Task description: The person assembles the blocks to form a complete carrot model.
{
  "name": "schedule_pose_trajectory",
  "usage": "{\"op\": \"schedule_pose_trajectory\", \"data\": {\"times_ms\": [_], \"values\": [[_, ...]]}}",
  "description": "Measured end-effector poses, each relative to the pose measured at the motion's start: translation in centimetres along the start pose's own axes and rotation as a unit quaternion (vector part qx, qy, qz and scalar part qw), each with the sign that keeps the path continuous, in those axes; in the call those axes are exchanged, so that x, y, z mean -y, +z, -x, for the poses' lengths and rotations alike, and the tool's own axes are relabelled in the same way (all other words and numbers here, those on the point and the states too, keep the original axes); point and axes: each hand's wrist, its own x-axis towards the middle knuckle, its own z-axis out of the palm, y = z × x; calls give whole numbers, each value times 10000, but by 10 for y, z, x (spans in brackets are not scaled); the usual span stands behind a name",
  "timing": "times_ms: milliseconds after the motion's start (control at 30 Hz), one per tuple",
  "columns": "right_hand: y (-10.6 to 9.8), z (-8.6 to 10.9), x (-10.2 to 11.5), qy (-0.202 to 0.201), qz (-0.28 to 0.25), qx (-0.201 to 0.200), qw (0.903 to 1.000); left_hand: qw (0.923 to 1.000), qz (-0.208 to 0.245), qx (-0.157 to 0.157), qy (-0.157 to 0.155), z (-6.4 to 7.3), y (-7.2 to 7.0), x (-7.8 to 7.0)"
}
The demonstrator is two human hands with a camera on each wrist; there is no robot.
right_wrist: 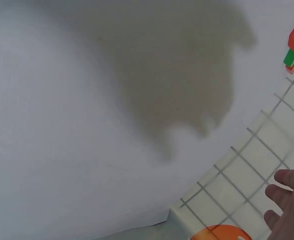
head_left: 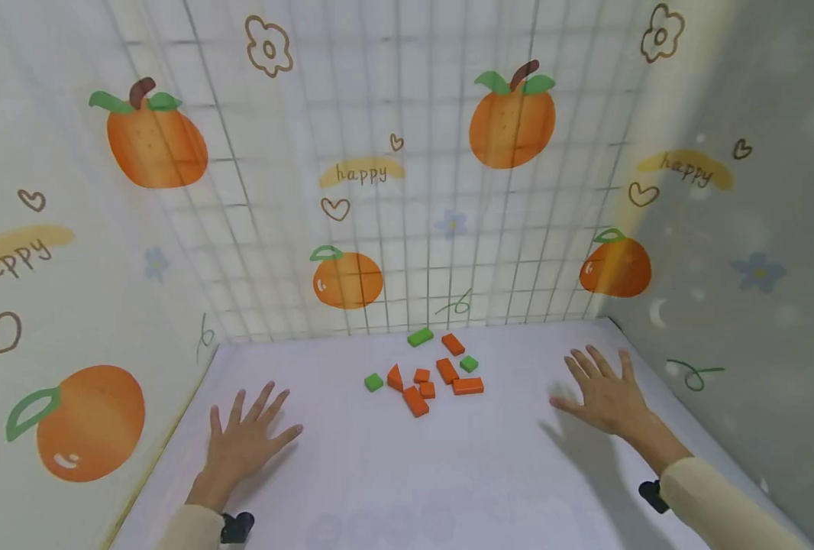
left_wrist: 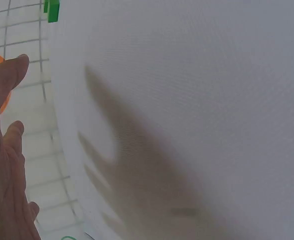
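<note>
Pale sleeves (head_left: 719, 496) nearest; all fingers (head_left: 260, 400) spread wide, well apart from blocks (head_left: 415, 402) between them.

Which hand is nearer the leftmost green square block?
Left. The left hand is left of that green square block; the right hand is farther, to its right, beyond the orange blocks.

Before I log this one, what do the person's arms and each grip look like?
The left sleeve is plain cream, with a small black device beside it; the right sleeve matches, with a second black device beside it. The left grip and right grip are ungloved, with no rings visible.
</note>
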Motion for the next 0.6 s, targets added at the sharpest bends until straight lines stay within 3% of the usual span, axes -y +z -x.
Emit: {"op": "schedule_pose_trajectory", "data": {"times_ms": [200, 367, 467, 600], "values": [[9, 2, 10, -55, -193, -4, 9998, 9999, 53, -125, 66, -7, 14, 0], [12, -4, 31, -263, -355, -180, 9989, 9989, 281, -318, 180, -17, 19, -16], [12, -16, 50, -390, -526, -280, 9975, 9972, 485, -516, 253, -27, 23, -37], [13, -33, 72, -488, -712, -436, 9953, 9937, 892, -610, 309, -43, 27, -80]]}}
